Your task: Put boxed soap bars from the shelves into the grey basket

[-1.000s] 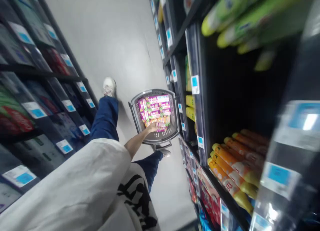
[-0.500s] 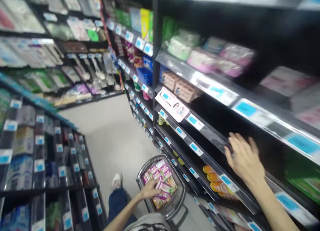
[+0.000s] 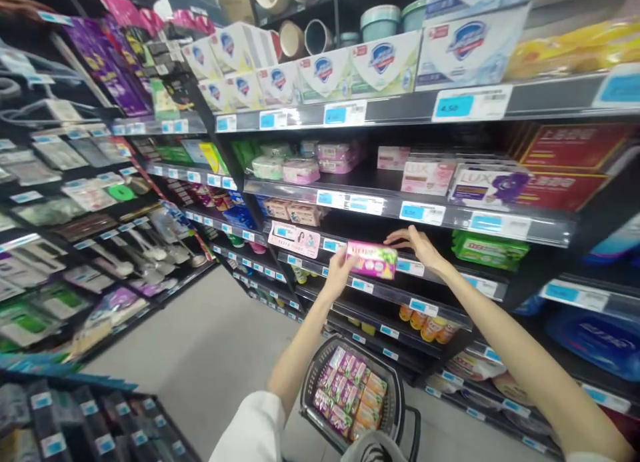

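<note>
My left hand (image 3: 339, 273) grips the left end of a pink soap pack (image 3: 373, 261) with green leaves printed on its right side. It is held level in front of a shelf edge. Just right of the pack, my right hand (image 3: 420, 247) is at the same shelf with its fingers stretched out and nothing in them. Its fingertips come close to the pack's upper right corner; whether they touch it, I cannot tell. Below my hands a dark shopping basket (image 3: 311, 417) holds several purple packs (image 3: 345, 390) and several orange packs (image 3: 370, 409).
Boxed soaps (image 3: 385, 61) line the upper shelf. LUX boxes (image 3: 430, 175) stand below them, with green packs (image 3: 490, 250) lower right. Orange bottles (image 3: 430, 327) sit on a lower shelf. Another rack (image 3: 100, 415) borders the grey floor (image 3: 200, 355) at lower left.
My left hand has risen from the basket to the shelf, holding a pink soap pack. My right hand is still by the shelf. The view has turned up and right.
</note>
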`<act>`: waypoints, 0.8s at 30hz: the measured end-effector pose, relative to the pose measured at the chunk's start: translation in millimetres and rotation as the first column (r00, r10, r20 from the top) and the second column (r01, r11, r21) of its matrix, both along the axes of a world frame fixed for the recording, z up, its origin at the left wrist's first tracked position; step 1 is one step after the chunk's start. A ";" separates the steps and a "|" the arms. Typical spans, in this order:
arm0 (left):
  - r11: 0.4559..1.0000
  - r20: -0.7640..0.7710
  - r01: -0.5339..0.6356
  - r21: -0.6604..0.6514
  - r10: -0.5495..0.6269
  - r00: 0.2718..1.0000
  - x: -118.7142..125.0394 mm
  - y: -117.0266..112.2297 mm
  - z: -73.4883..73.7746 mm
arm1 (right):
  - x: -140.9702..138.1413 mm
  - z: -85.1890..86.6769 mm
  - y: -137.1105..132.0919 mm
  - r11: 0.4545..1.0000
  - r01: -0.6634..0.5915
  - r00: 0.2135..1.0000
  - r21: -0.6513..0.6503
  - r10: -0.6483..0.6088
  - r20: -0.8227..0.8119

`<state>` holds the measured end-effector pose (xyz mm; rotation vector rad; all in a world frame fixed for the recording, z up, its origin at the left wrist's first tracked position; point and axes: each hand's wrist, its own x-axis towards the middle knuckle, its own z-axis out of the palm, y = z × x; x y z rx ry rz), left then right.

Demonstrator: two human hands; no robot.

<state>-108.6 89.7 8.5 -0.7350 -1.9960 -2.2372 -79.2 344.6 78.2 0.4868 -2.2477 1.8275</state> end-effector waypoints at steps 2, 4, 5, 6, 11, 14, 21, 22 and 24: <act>0.999 -0.072 -0.048 0.018 0.049 0.996 -19.9 22.5 22.8 | -4.5 0.8 1.9 0.993 0.028 0.999 -0.119 -0.024 0.033; 0.998 -0.107 -0.046 0.037 0.049 0.993 -35.8 44.1 37.8 | -6.6 1.5 2.3 0.982 0.064 0.997 -0.179 -0.053 0.062; 0.999 -0.120 -0.038 0.029 0.041 0.992 -42.2 53.5 43.0 | -7.0 2.0 2.2 0.975 0.080 0.995 -0.206 -0.065 0.080; 0.999 -0.135 -0.035 0.007 0.036 0.990 -47.7 61.6 47.0 | -7.1 2.5 2.2 0.967 0.099 0.992 -0.235 -0.079 0.094; 0.985 -0.207 -0.097 -0.145 0.065 0.976 -60.8 80.9 55.4 | -8.9 2.9 4.0 0.931 0.185 0.978 -0.314 -0.142 0.156; 0.971 -0.208 -0.153 -0.183 0.114 0.972 -60.1 80.1 54.4 | -12.3 -0.1 4.9 0.926 0.226 0.965 -0.301 -0.171 0.197; 0.939 -0.310 -0.230 -0.255 0.146 0.939 -61.6 74.6 49.7 | -17.4 -5.0 4.7 0.922 0.235 0.962 -0.308 -0.176 0.209; 0.940 -0.311 -0.232 -0.249 0.149 0.939 -61.8 74.8 49.2 | -17.3 -4.9 4.8 0.921 0.231 0.962 -0.313 -0.168 0.217; 0.944 -0.312 -0.234 -0.234 0.155 0.937 -61.5 75.4 48.4 | -16.5 -4.4 5.3 0.922 0.225 0.960 -0.315 -0.155 0.232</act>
